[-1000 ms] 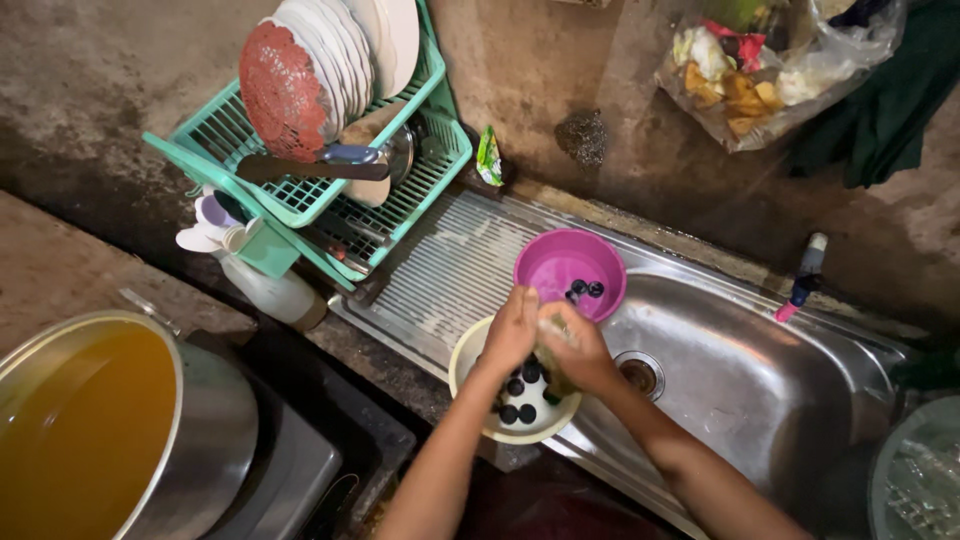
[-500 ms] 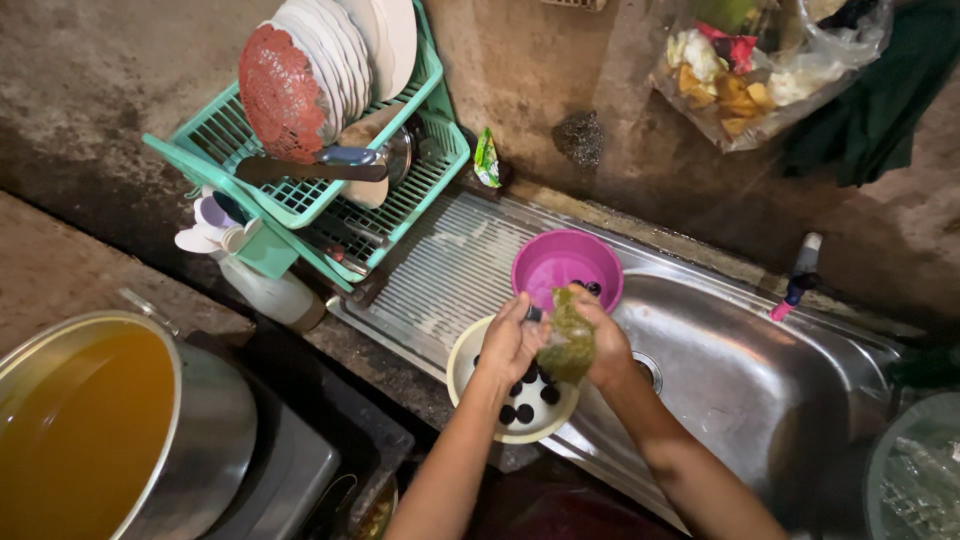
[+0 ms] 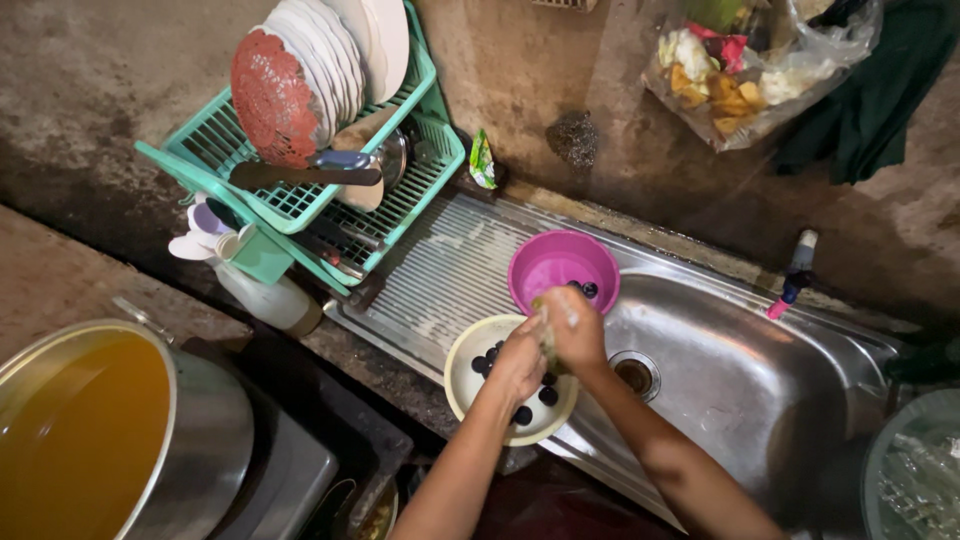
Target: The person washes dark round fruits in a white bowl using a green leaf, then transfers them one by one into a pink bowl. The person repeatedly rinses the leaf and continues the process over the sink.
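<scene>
now | both hands (image 3: 548,345) over cream bowl (image 3: 462,372) rim | sink basin (image 3: 760,400) open rightward

Two bare arms, both long and thin, no sleeves anywhere up to the bottom edge of the picture. No watch, no bracelet, no ring to see. No gloves on the left hand (image 3: 517,362) or the right hand (image 3: 574,328). Short fingers (image 3: 556,300), bunched close, wet and a bit shiny in the light. Small specks of foam on the right hand's knuckles. Elbows and upper arms cut off by the edge of the picture. Nails too small and blurry to tell.
</scene>
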